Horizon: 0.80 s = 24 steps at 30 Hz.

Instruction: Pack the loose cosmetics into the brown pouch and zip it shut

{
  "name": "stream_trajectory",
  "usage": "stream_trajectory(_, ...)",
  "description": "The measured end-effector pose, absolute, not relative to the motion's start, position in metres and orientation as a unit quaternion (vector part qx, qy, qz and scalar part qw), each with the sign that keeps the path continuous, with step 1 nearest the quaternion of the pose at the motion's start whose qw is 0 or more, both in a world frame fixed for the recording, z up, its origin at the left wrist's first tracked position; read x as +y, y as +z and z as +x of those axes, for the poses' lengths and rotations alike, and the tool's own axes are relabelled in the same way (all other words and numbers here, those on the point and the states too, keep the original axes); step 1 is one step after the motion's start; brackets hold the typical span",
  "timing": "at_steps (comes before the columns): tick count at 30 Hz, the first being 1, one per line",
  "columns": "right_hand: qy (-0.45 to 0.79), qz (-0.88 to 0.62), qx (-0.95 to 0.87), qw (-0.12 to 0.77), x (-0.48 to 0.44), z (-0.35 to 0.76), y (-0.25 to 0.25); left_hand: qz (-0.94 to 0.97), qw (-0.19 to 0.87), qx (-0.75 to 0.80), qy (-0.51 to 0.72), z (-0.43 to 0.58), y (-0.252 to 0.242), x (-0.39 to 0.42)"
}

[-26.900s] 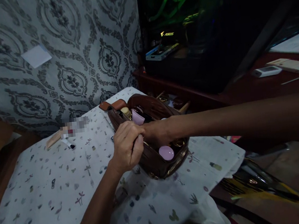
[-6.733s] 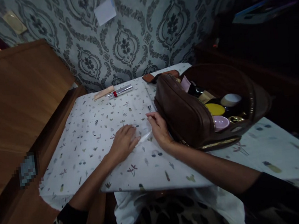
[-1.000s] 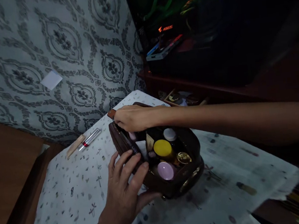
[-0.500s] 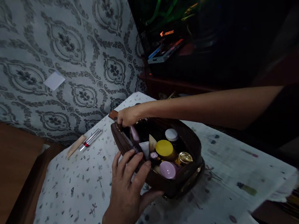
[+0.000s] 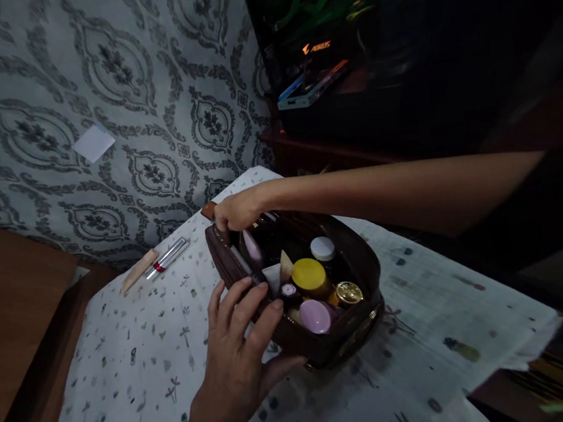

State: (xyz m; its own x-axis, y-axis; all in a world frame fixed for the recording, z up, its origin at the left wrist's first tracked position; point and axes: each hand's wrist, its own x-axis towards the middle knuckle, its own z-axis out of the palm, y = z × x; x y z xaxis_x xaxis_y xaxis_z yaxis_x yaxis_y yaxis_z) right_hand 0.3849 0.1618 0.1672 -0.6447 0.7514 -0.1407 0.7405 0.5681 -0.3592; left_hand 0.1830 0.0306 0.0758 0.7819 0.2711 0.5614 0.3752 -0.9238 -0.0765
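A dark brown zip cosmetic bag (image 5: 353, 244) stands open on the cloth-covered table. My left hand (image 5: 240, 349) grips its near left side, fingers over the rim and thumb low on the outer wall. At the far left corner, my right hand (image 5: 238, 209) reaches over the rim with curled fingers; the fingertips are hidden. Inside the bag are a yellow-lidded jar (image 5: 309, 275), a white-capped container (image 5: 322, 248), a gold round cap (image 5: 349, 293), a pink oval item (image 5: 315, 316), a white tube (image 5: 273, 279) and a pale pink slim item (image 5: 252, 246).
Left of the bag lie a silver tube with a red band (image 5: 166, 259) and a beige flat stick (image 5: 139, 271). Behind my right hand is a small orange-brown item (image 5: 209, 210). A patterned wall (image 5: 156, 170) borders the table; a dark screen (image 5: 341, 16) stands beyond.
My right hand has dipped slightly further down at the bag's far left corner. My left hand keeps its place on the side. The view has shifted slightly.
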Motion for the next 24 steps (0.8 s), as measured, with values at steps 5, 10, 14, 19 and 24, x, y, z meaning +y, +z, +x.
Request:
stream_trajectory(5,0.189,-0.403,-0.895,0.017,0.156,0.391,0.169,-0.936,0.088,-0.173,-0.293,0.184,0.074,0.031)
stream_trajectory(10,0.188,-0.346,-0.919,0.035,0.146,0.400,0.165,-0.935,0.082,-0.177,-0.298,0.185,0.074,0.031)
stream_trajectory(14,0.184,-0.309,-0.931,0.063,0.135,0.408,0.160,-0.935,0.079,-0.175,-0.299,0.185,0.074,0.031)
stream_trajectory(19,0.188,-0.279,-0.939,0.067,0.126,0.411,0.155,-0.938,0.073,-0.171,-0.293,0.185,0.074,0.032)
stream_trajectory(24,0.188,-0.311,-0.928,0.080,0.122,0.411,0.153,-0.940,0.070,-0.174,-0.284,0.185,0.076,0.033)
